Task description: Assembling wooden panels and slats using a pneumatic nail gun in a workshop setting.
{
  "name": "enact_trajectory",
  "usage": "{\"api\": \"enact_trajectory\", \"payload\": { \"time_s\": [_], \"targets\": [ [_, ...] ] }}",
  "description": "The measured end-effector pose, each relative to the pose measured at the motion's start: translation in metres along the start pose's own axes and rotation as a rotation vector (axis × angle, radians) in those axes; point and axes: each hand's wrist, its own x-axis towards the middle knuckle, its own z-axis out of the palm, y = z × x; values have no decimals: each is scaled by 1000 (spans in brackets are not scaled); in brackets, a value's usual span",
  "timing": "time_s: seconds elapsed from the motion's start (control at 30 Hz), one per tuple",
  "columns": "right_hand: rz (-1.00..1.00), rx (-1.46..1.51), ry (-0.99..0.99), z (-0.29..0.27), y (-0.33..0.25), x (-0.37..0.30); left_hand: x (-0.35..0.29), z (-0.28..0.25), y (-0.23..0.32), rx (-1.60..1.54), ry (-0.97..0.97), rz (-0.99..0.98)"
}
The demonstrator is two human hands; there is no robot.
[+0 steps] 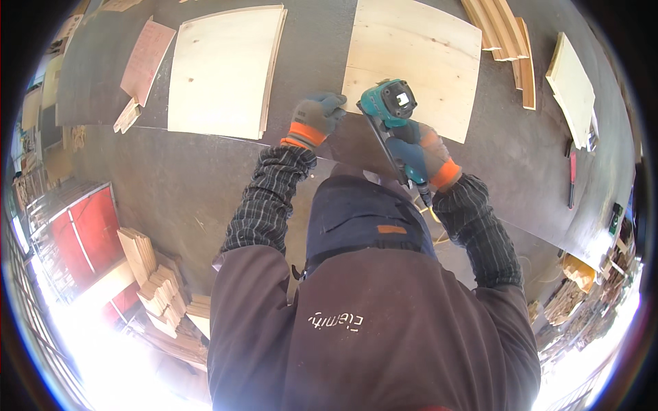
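Observation:
A pale plywood panel (415, 65) lies on the dark bench ahead of me. My right hand (419, 152), in a grey-blue and orange work glove, is wrapped round the handle of a teal and black nail gun (388, 103). The tool's head overlaps the panel's near edge, and its long black magazine slants back toward me. At the panel's near left corner is my left hand (315, 118), gloved the same way, with fingers curled closed. Its fingertips meet the panel's edge; whatever they pinch is hidden.
Stacked pale panels (223, 72) lie left of my left hand, beyond them a pinkish board (147, 60). Wooden strips (499, 31), more panels (574, 89) and a red-handled tool (572, 179) lie to the right. Cut wood (161, 291) is piled low left. A yellow hose (434, 215) trails below the nail gun.

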Motion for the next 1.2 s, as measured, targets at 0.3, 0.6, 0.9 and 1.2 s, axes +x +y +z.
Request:
{"api": "enact_trajectory", "payload": {
  "time_s": [0.3,0.6,0.9,1.2],
  "targets": [
    [6,-101,-33,11,2,15,1,-2,9,5,33,28],
    [-45,-139,1,0,4,1,2,0,9,17,33,-1],
    [-50,-148,83,-26,31,-24,1,0,9,2,56,35],
    [19,63,158,-63,67,-54,2,2,17,33,67,9]
  ]
}}
